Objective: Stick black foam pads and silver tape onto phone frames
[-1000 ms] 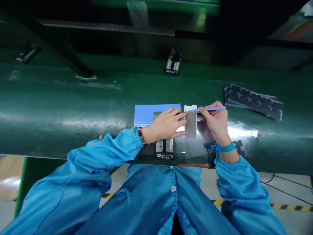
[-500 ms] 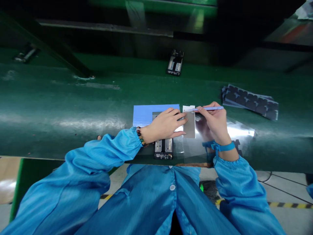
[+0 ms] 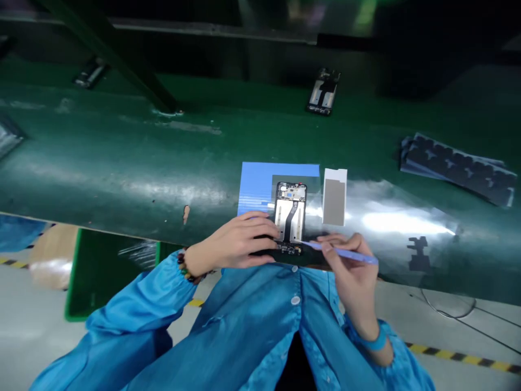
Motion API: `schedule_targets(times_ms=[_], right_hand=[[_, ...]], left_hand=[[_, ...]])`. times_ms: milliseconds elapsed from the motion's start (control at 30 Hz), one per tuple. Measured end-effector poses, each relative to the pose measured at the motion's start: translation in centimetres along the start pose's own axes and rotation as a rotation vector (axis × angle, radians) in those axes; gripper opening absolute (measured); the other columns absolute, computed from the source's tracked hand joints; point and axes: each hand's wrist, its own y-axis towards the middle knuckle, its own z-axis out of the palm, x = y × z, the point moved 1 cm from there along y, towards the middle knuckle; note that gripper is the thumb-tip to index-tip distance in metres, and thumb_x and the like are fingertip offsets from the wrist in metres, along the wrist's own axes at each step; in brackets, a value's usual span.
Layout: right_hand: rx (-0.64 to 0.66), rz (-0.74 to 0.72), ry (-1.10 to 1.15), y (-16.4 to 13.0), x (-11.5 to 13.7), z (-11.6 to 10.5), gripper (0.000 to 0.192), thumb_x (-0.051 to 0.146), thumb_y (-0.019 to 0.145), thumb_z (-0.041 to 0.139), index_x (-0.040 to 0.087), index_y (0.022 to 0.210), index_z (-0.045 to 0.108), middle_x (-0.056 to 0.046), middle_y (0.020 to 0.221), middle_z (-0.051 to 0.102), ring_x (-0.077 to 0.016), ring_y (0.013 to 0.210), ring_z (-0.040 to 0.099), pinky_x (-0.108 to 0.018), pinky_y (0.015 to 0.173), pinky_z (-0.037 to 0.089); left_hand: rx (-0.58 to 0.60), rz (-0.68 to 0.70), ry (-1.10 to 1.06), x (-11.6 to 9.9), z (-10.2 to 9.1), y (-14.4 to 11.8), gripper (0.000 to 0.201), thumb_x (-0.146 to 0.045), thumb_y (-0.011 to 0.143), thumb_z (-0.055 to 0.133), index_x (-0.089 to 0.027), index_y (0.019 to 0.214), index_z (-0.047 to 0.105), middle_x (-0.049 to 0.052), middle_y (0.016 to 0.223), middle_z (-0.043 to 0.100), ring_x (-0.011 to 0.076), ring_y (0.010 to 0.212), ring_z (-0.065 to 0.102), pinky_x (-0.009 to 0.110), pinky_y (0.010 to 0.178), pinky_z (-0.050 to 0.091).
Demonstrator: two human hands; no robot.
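Phone frame (image 3: 290,217) on belt; left hand (image 3: 240,241) steadies, tweezers (image 3: 345,253) alongside.

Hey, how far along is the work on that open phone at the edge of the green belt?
Done: the phone lies open, insides up, on the belt.
In hand: the left hand steadies its near end; the right hand holds tweezers with the tip at its bottom edge.
Left, likely: the grey sheet still lies on its backing beside the phone, and a second phone waits farther up.
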Motion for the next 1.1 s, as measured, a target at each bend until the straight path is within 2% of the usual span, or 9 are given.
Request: schedule_targets(times_ms=[67,167,333,533,700,833,933,1033,1100], right_hand=[[-0.014,0.005,-0.029,-2.1,-0.9,1.2,0.029,0.032,0.088,0.089,0.029,0.081,0.061,0.001,0.086,0.079,-0.0258,0.092,0.081,-0.058,0.114,0.057],[-0.014,0.013,-0.068,-3.5,-2.0,2.3,0.026,0.032,0.088,0.088,0.03,0.082,0.063,0.001,0.087,0.077,-0.027,0.093,0.079,-0.062,0.118,0.053],[-0.019,-0.007,-0.107,-3.6,-2.5,2.6,0.026,0.032,0.09,0.086,0.029,0.082,0.062,0.001,0.087,0.076,-0.0252,0.094,0.079,-0.06,0.122,0.049],[-0.005,-0.027,-0.14,-3.4,-2.3,2.8,0.028,0.032,0.093,0.084,0.026,0.083,0.059,0.0,0.089,0.078,-0.0227,0.094,0.079,-0.055,0.12,0.049],[-0.002,-0.038,-0.158,-3.7,-2.4,3.1,0.028,0.031,0.093,0.084,0.025,0.083,0.06,-0.001,0.09,0.078,-0.0237,0.094,0.079,-0.055,0.118,0.05],[-0.001,-0.132,-0.113,-2.2,-2.2,1.1,0.028,0.027,0.091,0.086,0.025,0.085,0.059,-0.001,0.09,0.078,-0.024,0.095,0.08,-0.057,0.118,0.051],[-0.164,-0.217,-0.057,0.1,-2.1,-1.6,0.032,0.026,0.088,0.09,0.024,0.087,0.058,0.0,0.087,0.079,-0.0245,0.097,0.081,-0.058,0.119,0.051],[-0.328,-0.136,0.018,1.5,-2.1,-3.1,0.031,0.03,0.089,0.09,0.024,0.09,0.059,0.001,0.09,0.079,-0.021,0.097,0.081,-0.049,0.113,0.057],[-0.281,-0.084,0.097,1.6,-2.0,-3.4,0.03,0.034,0.092,0.088,0.025,0.091,0.059,0.001,0.091,0.078,-0.019,0.095,0.081,-0.044,0.107,0.061]], left_hand=[[-0.027,-0.008,-0.019,-0.4,1.1,-1.2,0.019,-0.034,0.101,0.077,-0.021,0.114,0.075,0.005,0.122,0.081,0.02,0.118,0.076,0.043,0.121,0.053],[-0.09,-0.02,-0.034,-0.5,2.3,-2.0,0.013,-0.031,0.101,0.077,-0.022,0.111,0.075,0.003,0.115,0.082,0.0186,0.114,0.077,0.04,0.114,0.058],[-0.089,-0.047,-0.021,-0.3,2.9,-2.3,0.007,-0.024,0.102,0.071,-0.025,0.105,0.077,0.003,0.111,0.083,0.0187,0.111,0.077,0.04,0.108,0.061],[-0.171,0.05,-0.01,-0.4,3.1,-2.2,0.01,-0.017,0.101,0.072,-0.018,0.11,0.074,0.007,0.109,0.081,0.0223,0.111,0.073,0.04,0.105,0.064],[-0.131,0.025,0.108,-0.7,3.3,-2.2,0.011,-0.021,0.102,0.071,-0.02,0.113,0.074,0.006,0.112,0.08,0.022,0.106,0.071,0.04,0.098,0.062],[-0.117,0.007,0.178,-0.9,3.0,-2.3,0.011,-0.023,0.102,0.071,-0.021,0.112,0.075,0.004,0.113,0.08,0.0208,0.103,0.07,0.039,0.096,0.058],[-0.115,-0.002,0.189,-1.3,2.8,-1.9,0.009,-0.023,0.1,0.073,-0.02,0.108,0.075,0.004,0.113,0.08,0.0213,0.103,0.069,0.04,0.097,0.055],[-0.172,-0.015,0.167,-2.3,3.4,-0.3,0.005,-0.026,0.1,0.074,-0.021,0.101,0.073,0.003,0.11,0.08,0.0202,0.102,0.069,0.039,0.097,0.054],[-0.204,-0.045,0.145,-3.5,4.7,1.8,0.003,-0.023,0.101,0.071,-0.02,0.102,0.072,0.003,0.111,0.079,0.0196,0.101,0.068,0.038,0.096,0.053]])
